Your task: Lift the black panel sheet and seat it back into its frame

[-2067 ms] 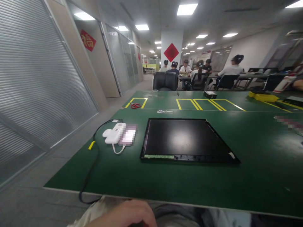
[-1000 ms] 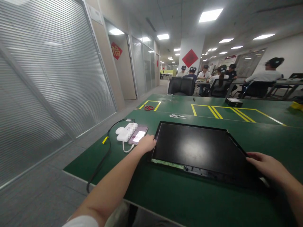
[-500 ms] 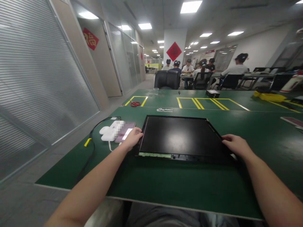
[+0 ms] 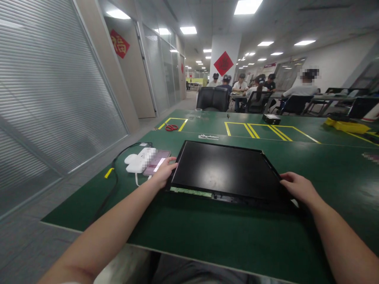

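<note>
A black flat display panel (image 4: 222, 169) lies on the green table in front of me, its glossy face up. A pale green strip (image 4: 191, 192) runs along part of its near edge. My left hand (image 4: 165, 172) grips the panel's left side, with the thumb at the rim and some fingers hidden. Opposite it, my right hand (image 4: 300, 188) is closed on the right side, its fingertips partly out of sight under the edge. Just left of my left hand lies a phone (image 4: 156, 162) beside white rounded devices (image 4: 137, 162) with a white cable.
Red-handled scissors (image 4: 171, 127), small white pieces (image 4: 208, 137), a clear cup (image 4: 198, 113) and a black box (image 4: 271, 119) sit farther back on the green table (image 4: 237, 244). A black cable (image 4: 115, 185) runs along the left. Several people sit at tables beyond a black chair (image 4: 212, 99).
The camera view has tilted slightly and the background has shifted right. Both hands keep their hold on the panel, with little visible movement.
</note>
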Demonstrator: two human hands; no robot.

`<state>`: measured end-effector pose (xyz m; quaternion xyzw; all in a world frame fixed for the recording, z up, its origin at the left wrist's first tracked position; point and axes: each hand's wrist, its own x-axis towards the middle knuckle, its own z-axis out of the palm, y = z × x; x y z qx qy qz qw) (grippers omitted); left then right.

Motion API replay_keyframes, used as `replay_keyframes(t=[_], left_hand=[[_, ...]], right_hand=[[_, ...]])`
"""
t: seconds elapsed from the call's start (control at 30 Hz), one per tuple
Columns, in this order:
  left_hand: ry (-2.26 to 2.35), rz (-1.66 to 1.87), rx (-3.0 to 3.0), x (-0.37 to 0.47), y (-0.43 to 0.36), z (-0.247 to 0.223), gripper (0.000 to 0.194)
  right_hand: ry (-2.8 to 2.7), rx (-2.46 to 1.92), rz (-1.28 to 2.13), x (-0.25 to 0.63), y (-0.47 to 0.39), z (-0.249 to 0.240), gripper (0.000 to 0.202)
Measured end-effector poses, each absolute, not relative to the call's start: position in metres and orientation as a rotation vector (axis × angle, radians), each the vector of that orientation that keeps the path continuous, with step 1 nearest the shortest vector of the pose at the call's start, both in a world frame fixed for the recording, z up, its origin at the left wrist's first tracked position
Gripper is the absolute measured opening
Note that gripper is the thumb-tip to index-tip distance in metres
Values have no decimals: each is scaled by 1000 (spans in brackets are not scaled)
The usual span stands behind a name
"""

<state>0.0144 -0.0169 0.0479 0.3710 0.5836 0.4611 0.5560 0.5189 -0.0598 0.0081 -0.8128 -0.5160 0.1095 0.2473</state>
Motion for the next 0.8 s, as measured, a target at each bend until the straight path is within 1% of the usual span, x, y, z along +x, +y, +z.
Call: replay_keyframes(t=[0.13,0.2,0.27,0.4,0.5,0.67,0.8], left_hand=[[1297,1098,858,16,-19,46,72],[1276,1118,862,15,-20,44,75],[1267,1126,874,14,-19,43,70],[1222,1136,942,15,-18,41,50],[1124,1158,963,15,-17,40,41],[989,1204,905,16,-15,38,45],[953,1223,987,14,-16,37,46]], right_hand=[[-1391,-2248,310,516,-60,11,24],[-1384,-2261,331,515,-61,14,24],[-1370,-2264,352,514,-61,16,24],[-1364,-2249,370,518,-60,13,23],[-1363,-2220,359,523,-59,8,23],[-1363,-2200,340,527,-57,3,28],[-1346,-2202,355,524,-57,3,30]])
